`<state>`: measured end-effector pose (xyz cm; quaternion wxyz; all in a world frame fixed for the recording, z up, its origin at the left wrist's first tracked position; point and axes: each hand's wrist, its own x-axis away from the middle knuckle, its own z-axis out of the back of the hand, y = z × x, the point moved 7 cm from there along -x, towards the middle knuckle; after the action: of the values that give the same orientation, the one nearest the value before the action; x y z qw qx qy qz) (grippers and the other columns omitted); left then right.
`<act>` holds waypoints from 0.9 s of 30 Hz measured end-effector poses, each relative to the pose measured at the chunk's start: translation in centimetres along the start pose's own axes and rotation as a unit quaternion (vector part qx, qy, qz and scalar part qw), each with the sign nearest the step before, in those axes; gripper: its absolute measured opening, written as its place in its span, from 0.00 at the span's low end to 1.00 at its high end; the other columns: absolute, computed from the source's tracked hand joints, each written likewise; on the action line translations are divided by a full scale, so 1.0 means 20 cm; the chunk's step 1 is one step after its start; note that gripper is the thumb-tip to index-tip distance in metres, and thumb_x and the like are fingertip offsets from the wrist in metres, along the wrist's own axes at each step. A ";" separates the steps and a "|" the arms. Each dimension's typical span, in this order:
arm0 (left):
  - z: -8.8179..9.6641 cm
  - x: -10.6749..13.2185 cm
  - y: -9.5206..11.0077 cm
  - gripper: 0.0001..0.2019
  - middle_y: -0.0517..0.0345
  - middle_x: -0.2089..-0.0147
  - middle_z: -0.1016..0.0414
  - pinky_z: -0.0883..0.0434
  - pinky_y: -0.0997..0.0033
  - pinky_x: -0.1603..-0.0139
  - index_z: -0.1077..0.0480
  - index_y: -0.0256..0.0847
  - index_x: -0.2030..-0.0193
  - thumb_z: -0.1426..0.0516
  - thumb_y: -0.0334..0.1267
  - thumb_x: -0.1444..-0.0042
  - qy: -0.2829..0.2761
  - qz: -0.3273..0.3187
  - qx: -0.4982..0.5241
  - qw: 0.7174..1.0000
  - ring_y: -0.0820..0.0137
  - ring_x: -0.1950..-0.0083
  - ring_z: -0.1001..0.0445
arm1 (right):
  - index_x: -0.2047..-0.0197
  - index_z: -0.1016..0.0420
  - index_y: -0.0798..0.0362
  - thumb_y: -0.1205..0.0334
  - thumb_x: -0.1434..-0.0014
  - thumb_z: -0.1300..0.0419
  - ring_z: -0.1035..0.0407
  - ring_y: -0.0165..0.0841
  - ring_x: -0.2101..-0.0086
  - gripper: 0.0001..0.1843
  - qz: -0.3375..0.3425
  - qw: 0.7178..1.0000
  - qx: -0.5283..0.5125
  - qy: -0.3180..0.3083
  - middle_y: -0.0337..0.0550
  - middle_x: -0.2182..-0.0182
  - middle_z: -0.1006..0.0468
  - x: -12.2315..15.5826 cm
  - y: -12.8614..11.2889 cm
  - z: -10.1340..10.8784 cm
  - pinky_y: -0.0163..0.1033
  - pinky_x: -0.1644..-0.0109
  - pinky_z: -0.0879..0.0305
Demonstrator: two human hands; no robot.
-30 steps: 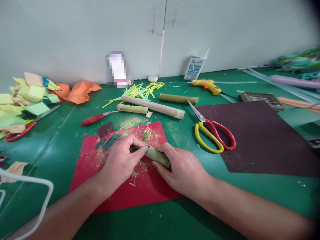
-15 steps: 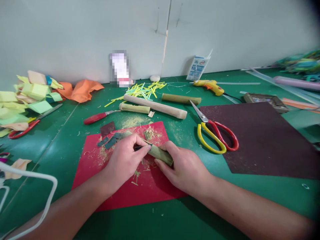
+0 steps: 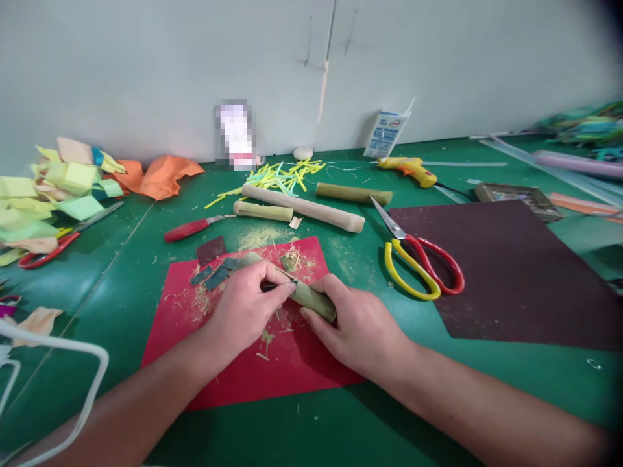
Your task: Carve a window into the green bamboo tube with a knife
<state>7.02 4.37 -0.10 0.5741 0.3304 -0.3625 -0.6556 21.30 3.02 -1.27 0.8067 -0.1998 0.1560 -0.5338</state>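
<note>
My right hand (image 3: 363,324) is wrapped round the near end of a greenish bamboo tube (image 3: 314,301), held at a slant over a red sheet (image 3: 233,386). Pinched in my left hand (image 3: 253,305) is a small dark piece of sandpaper (image 3: 269,285), pressed against the tube's upper side; the fingers hide most of it. The tube's far end shows just beyond my left knuckles. Dark grey-green scraps (image 3: 215,277) lie beside that hand, among pale shavings and dust. A bamboo chip (image 3: 289,262) rests behind the tube.
Scissors (image 3: 423,266) lie to the right, partly on a dark brown sheet (image 3: 516,279). Behind are a red-handled knife (image 3: 189,229), bamboo pieces (image 3: 306,209) and a yellow glue gun (image 3: 409,170). Folded paper (image 3: 73,175) is heaped at left; a white frame (image 3: 92,383) crosses the near-left corner.
Both hands keep the same grip on the bamboo tube and sandpaper. The whole view has shifted very slightly; nothing else has visibly moved.
</note>
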 end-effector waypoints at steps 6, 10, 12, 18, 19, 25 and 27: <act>0.02 -0.01 0.01 0.06 0.60 0.69 0.26 0.32 0.71 0.66 0.31 0.40 0.71 0.43 0.38 0.46 0.022 -0.005 -0.014 1.000 0.72 0.68 0.29 | 0.63 0.40 0.52 0.58 0.45 0.47 0.34 0.32 0.77 0.08 0.006 1.000 0.009 0.005 0.38 0.76 0.28 0.01 -0.01 0.01 0.34 0.76 0.52; 0.00 -0.01 0.01 0.06 0.60 0.69 0.26 0.32 0.71 0.65 0.32 0.39 0.72 0.43 0.37 0.47 0.013 -0.009 0.002 1.000 0.71 0.67 0.28 | 0.63 0.39 0.52 0.57 0.45 0.47 0.34 0.32 0.77 0.09 0.000 1.000 0.012 0.009 0.38 0.76 0.27 0.01 -0.01 0.00 0.34 0.76 0.53; -0.02 0.00 0.01 0.06 0.60 0.67 0.25 0.31 0.71 0.62 0.33 0.39 0.73 0.43 0.36 0.47 -0.019 -0.009 0.025 0.999 0.71 0.64 0.27 | 0.64 0.40 0.52 0.57 0.45 0.47 0.34 0.32 0.77 0.08 0.000 1.000 0.011 0.008 0.38 0.76 0.28 0.01 -0.01 0.00 0.34 0.76 0.52; 0.01 -0.01 0.00 0.05 0.60 0.68 0.26 0.32 0.70 0.64 0.32 0.39 0.71 0.43 0.37 0.46 0.034 -0.009 -0.002 0.999 0.71 0.66 0.28 | 0.62 0.39 0.52 0.57 0.44 0.48 0.34 0.32 0.78 0.09 -0.010 1.000 0.018 0.013 0.38 0.76 0.27 0.00 -0.01 0.01 0.34 0.76 0.52; 0.01 -0.01 0.00 0.05 0.59 0.68 0.26 0.32 0.70 0.64 0.32 0.39 0.71 0.43 0.36 0.46 0.029 -0.012 0.003 1.000 0.71 0.66 0.28 | 0.62 0.39 0.52 0.56 0.44 0.48 0.34 0.32 0.77 0.09 -0.011 1.000 0.018 0.013 0.38 0.76 0.27 0.00 -0.01 0.01 0.34 0.76 0.52; -0.02 -0.01 0.00 0.06 0.60 0.68 0.26 0.31 0.71 0.62 0.33 0.39 0.72 0.43 0.35 0.46 -0.015 -0.019 0.039 0.999 0.71 0.64 0.27 | 0.63 0.39 0.52 0.56 0.45 0.47 0.34 0.32 0.78 0.09 -0.004 0.999 0.025 0.021 0.38 0.77 0.28 0.01 -0.01 0.01 0.34 0.77 0.53; 0.00 -0.01 0.00 0.06 0.60 0.70 0.26 0.31 0.71 0.65 0.32 0.39 0.71 0.44 0.37 0.46 0.011 -0.013 0.018 1.000 0.71 0.67 0.28 | 0.63 0.39 0.52 0.57 0.45 0.47 0.34 0.32 0.78 0.09 -0.007 0.999 0.027 0.023 0.38 0.77 0.27 0.00 -0.01 0.01 0.34 0.77 0.53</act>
<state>7.04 4.59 -0.10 0.5631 0.3528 -0.3636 -0.6529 21.24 2.92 -0.96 0.8043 -0.1664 0.1583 -0.5481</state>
